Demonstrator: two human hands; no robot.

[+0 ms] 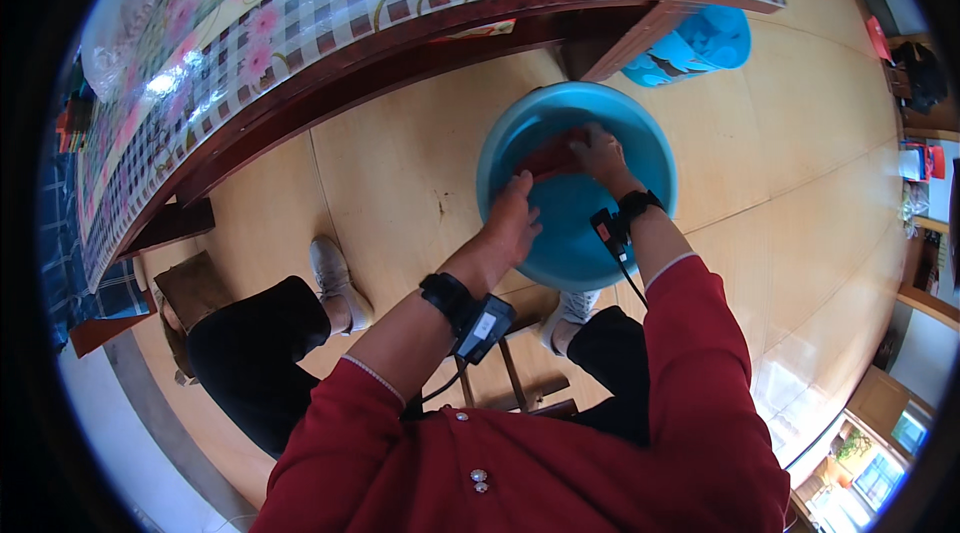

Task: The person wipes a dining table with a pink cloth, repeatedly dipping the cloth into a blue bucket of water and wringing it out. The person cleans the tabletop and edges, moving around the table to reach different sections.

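A round blue plastic basin (664,150) stands on the floor in front of me. Inside it, near the far side, lies a red cloth (551,155). My right hand (602,156) has its fingers on the cloth's right end; whether they grip it is hard to see. At the left part of the basin is my left hand (516,218), thumb towards the cloth's near left end and fingers curled over the basin's inside. The left fingertips are partly hidden, so their hold on the cloth cannot be told.
Beyond the basin is a wooden table with a flowered, checked cover (330,4). A blue patterned bin (679,56) stands by its right end. My shoes are on the floor either side, with a wooden stool (517,375) below me. Cabled devices are strapped to both wrists.
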